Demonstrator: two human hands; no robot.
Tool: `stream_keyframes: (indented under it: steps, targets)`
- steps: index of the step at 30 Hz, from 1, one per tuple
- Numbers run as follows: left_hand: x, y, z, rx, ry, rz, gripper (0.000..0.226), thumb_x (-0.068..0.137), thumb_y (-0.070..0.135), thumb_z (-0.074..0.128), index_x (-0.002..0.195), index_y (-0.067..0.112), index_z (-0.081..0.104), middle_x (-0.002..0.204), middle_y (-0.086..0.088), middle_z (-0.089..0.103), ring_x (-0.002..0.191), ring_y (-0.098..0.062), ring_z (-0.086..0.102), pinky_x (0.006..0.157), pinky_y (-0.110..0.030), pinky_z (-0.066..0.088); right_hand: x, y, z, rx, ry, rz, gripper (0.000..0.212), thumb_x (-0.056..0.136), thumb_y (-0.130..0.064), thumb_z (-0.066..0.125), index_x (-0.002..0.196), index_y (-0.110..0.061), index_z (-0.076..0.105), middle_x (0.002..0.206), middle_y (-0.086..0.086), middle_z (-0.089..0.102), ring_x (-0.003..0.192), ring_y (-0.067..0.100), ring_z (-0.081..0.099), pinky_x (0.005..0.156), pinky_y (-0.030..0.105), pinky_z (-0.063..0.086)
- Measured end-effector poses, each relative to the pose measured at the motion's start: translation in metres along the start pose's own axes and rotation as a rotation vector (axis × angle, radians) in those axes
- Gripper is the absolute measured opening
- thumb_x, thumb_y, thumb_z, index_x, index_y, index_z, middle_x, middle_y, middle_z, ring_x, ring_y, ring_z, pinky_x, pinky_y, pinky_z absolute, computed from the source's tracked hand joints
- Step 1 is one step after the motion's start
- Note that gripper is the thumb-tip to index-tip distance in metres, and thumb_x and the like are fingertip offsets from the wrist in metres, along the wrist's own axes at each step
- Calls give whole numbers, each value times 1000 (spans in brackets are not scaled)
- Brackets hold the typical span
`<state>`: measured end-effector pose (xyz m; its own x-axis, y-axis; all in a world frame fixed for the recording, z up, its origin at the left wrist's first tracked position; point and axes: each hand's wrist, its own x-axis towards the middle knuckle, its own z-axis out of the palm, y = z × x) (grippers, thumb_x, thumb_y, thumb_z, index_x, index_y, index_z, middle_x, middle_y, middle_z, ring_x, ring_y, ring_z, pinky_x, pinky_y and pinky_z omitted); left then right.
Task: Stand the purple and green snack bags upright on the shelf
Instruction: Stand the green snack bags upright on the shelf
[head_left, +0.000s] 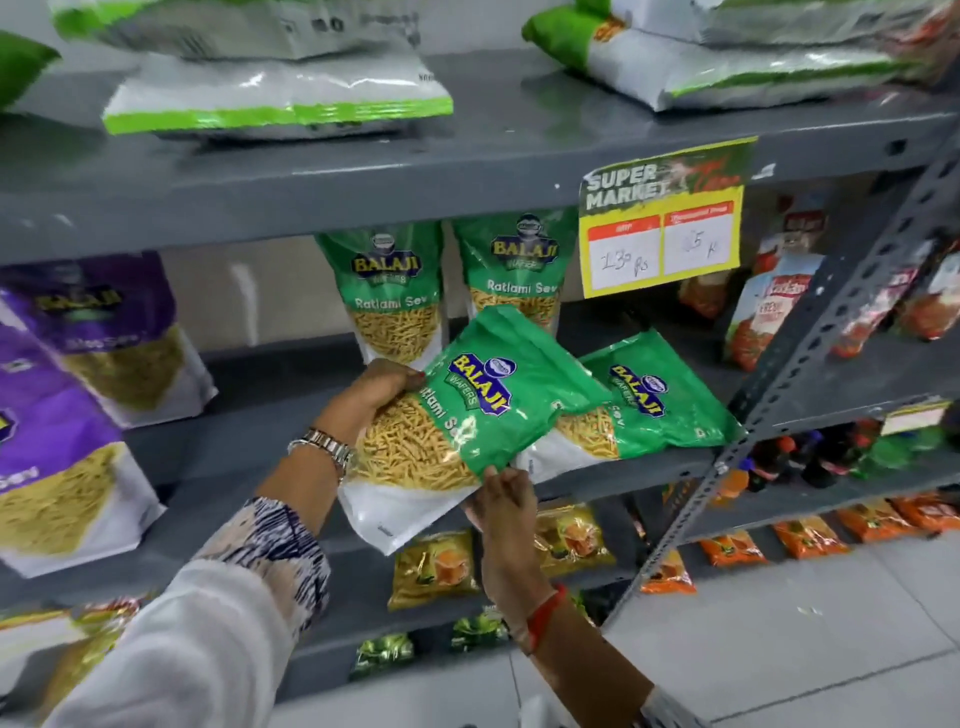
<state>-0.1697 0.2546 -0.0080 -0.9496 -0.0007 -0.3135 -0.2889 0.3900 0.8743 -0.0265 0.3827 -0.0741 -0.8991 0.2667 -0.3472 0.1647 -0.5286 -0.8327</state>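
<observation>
I hold a green Balaji snack bag tilted in front of the grey middle shelf. My left hand grips its upper left edge and my right hand pinches its lower edge from below. A second green bag lies flat on the shelf just to the right, partly under the held one. Two green bags stand upright at the back. Two purple bags stand at the left, leaning a little.
A yellow price tag hangs from the upper shelf edge, which carries flat white-and-green sacks. A slanted perforated metal upright bounds the shelf on the right. Red packets, bottles and orange and yellow packets fill neighbouring and lower shelves.
</observation>
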Motion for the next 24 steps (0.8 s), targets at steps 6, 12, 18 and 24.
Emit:
stream_keyframes:
  steps: [6, 12, 18, 24]
  targets:
    - [-36, -34, -17, -256, 221, -27, 24, 82, 8, 59, 103, 1, 67, 68, -7, 65, 51, -14, 53, 51, -19, 45, -4, -11, -8, -88, 55, -120, 19, 94, -15, 50, 75, -18, 48, 74, 2, 51, 71, 19, 49, 70, 38, 44]
    - [-102, -50, -38, -447, 304, 20, 17, 86, 6, 51, 79, 17, 63, 38, 12, 60, 34, -3, 47, 35, -10, 37, -24, -32, 1, -187, 29, -363, 16, 93, -13, 52, 79, -21, 56, 78, -5, 57, 65, -5, 55, 60, 12, 43]
    - [-162, -59, -59, -544, 290, 88, 17, 84, 4, 53, 78, 16, 63, 42, 11, 63, 35, -1, 52, 39, -12, 42, -54, -39, 8, -185, -30, -422, 8, 91, -14, 55, 87, -13, 62, 95, 11, 65, 86, 16, 61, 79, 28, 51]
    - [-174, -70, -69, -529, 280, 119, 15, 86, 7, 51, 81, 16, 63, 46, 11, 65, 40, 1, 55, 41, -13, 44, -66, -32, 13, -234, -19, -459, 12, 92, -16, 54, 97, -7, 61, 91, 5, 65, 84, 13, 61, 79, 27, 51]
